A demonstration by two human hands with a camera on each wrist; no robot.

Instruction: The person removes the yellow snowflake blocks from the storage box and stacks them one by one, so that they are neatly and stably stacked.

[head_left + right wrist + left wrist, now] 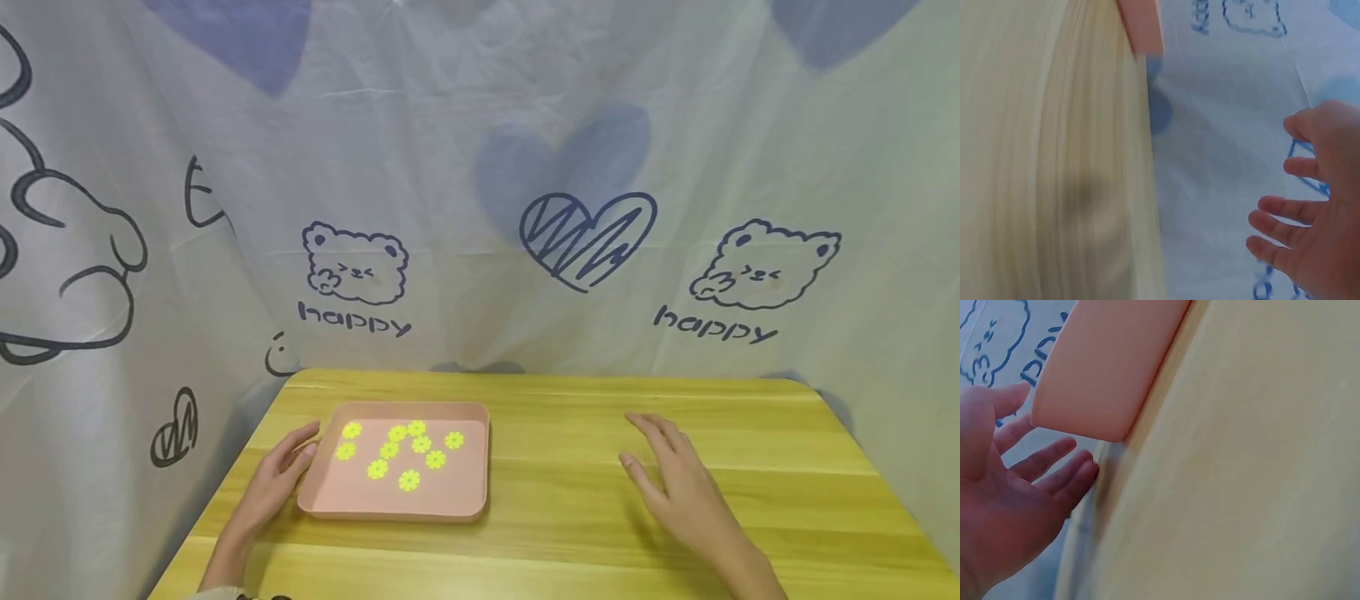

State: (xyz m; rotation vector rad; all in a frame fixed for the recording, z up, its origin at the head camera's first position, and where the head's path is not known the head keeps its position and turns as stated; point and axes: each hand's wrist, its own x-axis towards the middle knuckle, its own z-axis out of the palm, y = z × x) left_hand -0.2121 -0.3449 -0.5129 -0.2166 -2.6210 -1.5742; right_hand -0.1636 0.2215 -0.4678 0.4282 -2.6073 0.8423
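A shallow pink tray lies on the left half of the table, holding several bright yellow flower-shaped pieces. Just off the tray's left side is my left hand, its fingers relaxed and gripping nothing. The left wrist view shows that hand with spread fingers close to the tray's corner; whether a fingertip touches it I cannot tell. My right hand hovers over the table to the right of the tray, fingers extended. In the right wrist view its palm holds nothing.
The wood-grain table has rounded far corners. Behind it and along the left hangs a pale curtain printed with hearts, bears and the word "happy". Table surface stretches between the tray and my right hand.
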